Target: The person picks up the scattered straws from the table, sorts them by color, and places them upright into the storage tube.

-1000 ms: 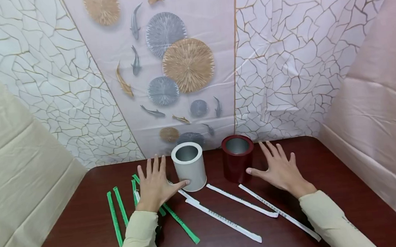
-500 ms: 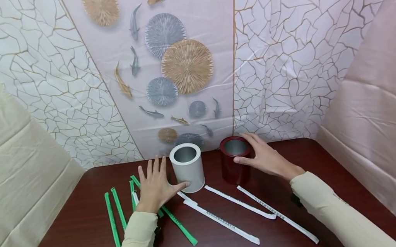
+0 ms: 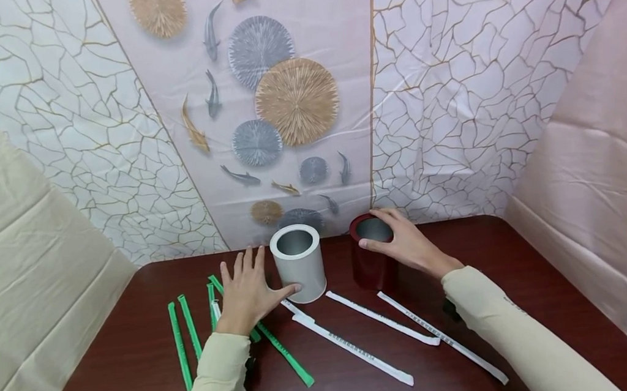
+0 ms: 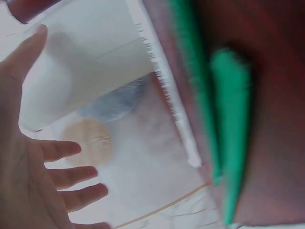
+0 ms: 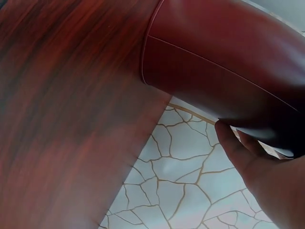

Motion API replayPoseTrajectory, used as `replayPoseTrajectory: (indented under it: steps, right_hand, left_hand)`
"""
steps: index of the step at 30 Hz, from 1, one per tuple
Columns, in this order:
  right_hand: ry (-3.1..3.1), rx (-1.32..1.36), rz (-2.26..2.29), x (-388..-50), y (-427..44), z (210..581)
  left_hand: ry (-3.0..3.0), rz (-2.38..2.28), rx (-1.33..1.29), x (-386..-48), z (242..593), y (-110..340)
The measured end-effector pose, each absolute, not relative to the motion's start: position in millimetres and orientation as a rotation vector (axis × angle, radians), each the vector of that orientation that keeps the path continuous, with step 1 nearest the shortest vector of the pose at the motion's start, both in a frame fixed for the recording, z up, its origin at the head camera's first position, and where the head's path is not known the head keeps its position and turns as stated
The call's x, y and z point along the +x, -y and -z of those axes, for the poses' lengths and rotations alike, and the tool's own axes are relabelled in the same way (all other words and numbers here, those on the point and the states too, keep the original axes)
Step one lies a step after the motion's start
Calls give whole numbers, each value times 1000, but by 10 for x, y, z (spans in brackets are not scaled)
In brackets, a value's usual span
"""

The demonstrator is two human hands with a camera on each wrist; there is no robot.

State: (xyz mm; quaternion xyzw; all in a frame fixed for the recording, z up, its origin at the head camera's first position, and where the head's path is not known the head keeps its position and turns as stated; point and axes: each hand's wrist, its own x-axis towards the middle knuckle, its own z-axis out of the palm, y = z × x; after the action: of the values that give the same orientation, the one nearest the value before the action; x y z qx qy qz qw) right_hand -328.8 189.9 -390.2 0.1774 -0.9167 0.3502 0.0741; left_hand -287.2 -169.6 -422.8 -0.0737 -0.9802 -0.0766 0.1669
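Observation:
My left hand is held with fingers spread, its thumb tip in front of the lower side of the white can; whether they touch I cannot tell. In the left wrist view, the left hand is beside the white can. My right hand grips the upper part of the dark red can, thumb at the front of the rim and fingers round the back. The right wrist view shows fingertips of the right hand against the red can. Both cans stand upright.
Several green wrapped straws lie at the left, partly under the left arm. Several white wrapped straws lie slanting across the middle and right of the dark brown table. A patterned cloth hangs behind.
My right hand has moved left from beside the red can and taken hold of its upper part. The left hand has stayed nearly still by the white can.

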Motion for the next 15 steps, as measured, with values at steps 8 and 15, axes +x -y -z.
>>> replayPoseTrajectory:
  steps: [8,15]
  right_hand:
    - [2685,507,-1115,-3304,-1927,3950]
    - [2684,484,-1124,-3314,-1888,3995]
  left_hand:
    - [2683,379,-323,-2589,3759,1634]
    - [2780,778,-466,-2288,3545,1579]
